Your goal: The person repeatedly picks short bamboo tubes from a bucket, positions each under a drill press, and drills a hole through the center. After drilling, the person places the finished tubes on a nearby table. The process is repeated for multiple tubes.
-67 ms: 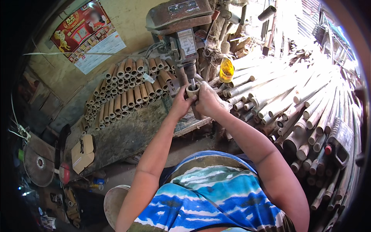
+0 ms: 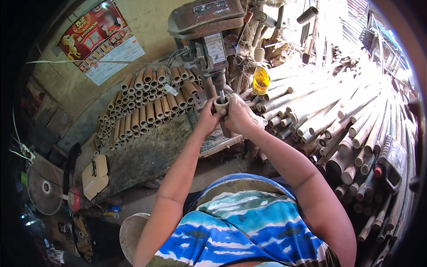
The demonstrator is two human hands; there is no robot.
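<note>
Both my hands grip a short bamboo tube (image 2: 222,106) from its two sides, with its open end facing up. My left hand (image 2: 208,119) wraps its left side and my right hand (image 2: 236,116) its right. Right above the tube stands a drill press (image 2: 207,20); its shiny spindle tip (image 2: 222,95) reaches down into or just over the tube's mouth. How deep the tip sits cannot be made out. My palms and fingers hide most of the tube's wall.
Stacked cut bamboo tubes (image 2: 149,111) lie on the worktable (image 2: 147,153) to the left, with an opened cardboard piece (image 2: 95,178) nearer me. Long bamboo poles (image 2: 338,129) pile up at the right. A yellow container (image 2: 261,81) hangs behind my right hand. A fan (image 2: 46,188) stands far left.
</note>
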